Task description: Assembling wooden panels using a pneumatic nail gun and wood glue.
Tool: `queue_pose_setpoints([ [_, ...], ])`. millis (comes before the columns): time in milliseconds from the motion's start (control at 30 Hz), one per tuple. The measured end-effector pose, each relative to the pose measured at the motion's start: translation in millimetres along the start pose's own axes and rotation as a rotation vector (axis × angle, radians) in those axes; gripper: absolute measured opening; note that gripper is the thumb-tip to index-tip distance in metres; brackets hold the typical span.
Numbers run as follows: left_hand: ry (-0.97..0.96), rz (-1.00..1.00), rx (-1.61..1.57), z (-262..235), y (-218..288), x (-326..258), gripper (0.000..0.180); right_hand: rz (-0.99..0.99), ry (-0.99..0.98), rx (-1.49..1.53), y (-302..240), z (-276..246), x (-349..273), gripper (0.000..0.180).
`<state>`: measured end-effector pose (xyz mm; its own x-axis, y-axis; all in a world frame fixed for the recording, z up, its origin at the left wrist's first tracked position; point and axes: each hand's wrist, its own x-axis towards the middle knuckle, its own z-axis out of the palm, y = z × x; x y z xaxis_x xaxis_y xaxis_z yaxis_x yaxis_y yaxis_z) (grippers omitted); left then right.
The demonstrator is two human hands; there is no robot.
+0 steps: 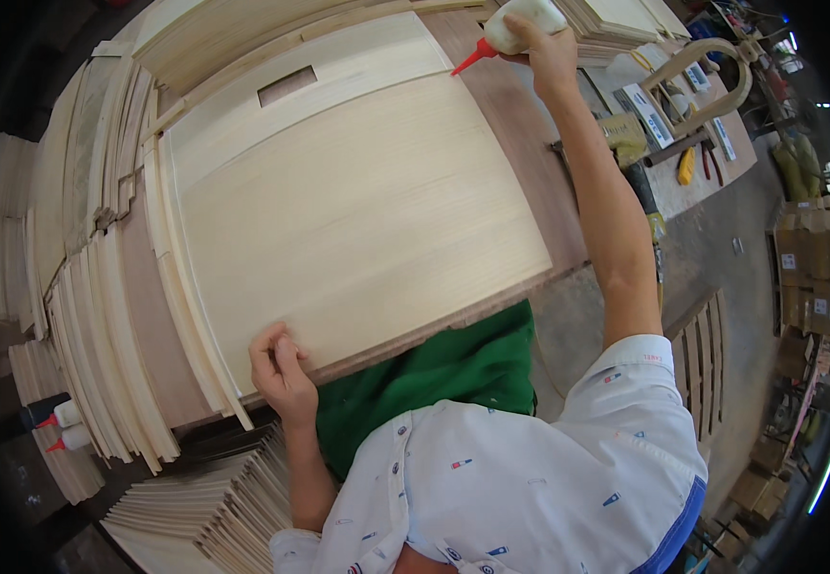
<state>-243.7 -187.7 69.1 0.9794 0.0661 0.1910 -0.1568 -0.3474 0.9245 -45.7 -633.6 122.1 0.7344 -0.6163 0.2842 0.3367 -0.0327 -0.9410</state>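
Right now you are reaching far across the work with your right hand [547, 50], its fingers wrapped tight around a white plastic glue bottle with a red nozzle [515, 27]. You are tilting the bottle so that the red tip is pointing down at the far right corner of the large pale wooden panel [357, 201], close to or touching the wood there; that tilt looks meant to let glue run to the nozzle.

Your left hand [279, 368] is resting on the near edge of the same panel, fingers curled and pressed together with the tips bearing down on the wood, pinching nothing. It seems to be holding the panel steady while you are stretching over it.

The panel is lying flat on a brown board tabletop [520, 143], with a second pale panel with a rectangular slot [287, 84] lying just beyond it. Stacks of thin pale wooden strips [109, 316] are lying along the left side, near at hand, and two more white glue bottles with red tips [66, 426] are standing at the lower left, well apart from both hands. A curved wooden frame piece [707, 77] is lying on the cluttered bench to the right.
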Motion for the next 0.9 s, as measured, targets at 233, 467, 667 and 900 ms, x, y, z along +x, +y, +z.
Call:
queue_pose_setpoints([
  [233,0.032,0.013,-0.07,3.2,0.7,1.5,0.021,-0.002,0.02,-0.026,-14.0,-28.2,-41.4,0.025],
  [467,0.041,0.032,-0.077,3.3,2.8,2.7,0.022,0.05,-0.015,-0.032,-49.9,-47.0,-94.2,0.021],
  [667,0.028,0.048,-0.086,2.3,1.4,0.9,0.02,0.124,-0.024,-0.128,-69.0,-64.8,-121.9,0.019],
  [900,0.03,-0.023,-0.13,3.5,4.7,1.1,0.02,0.089,-0.095,-0.224,-73.8,-103.6,-151.0,0.038],
])
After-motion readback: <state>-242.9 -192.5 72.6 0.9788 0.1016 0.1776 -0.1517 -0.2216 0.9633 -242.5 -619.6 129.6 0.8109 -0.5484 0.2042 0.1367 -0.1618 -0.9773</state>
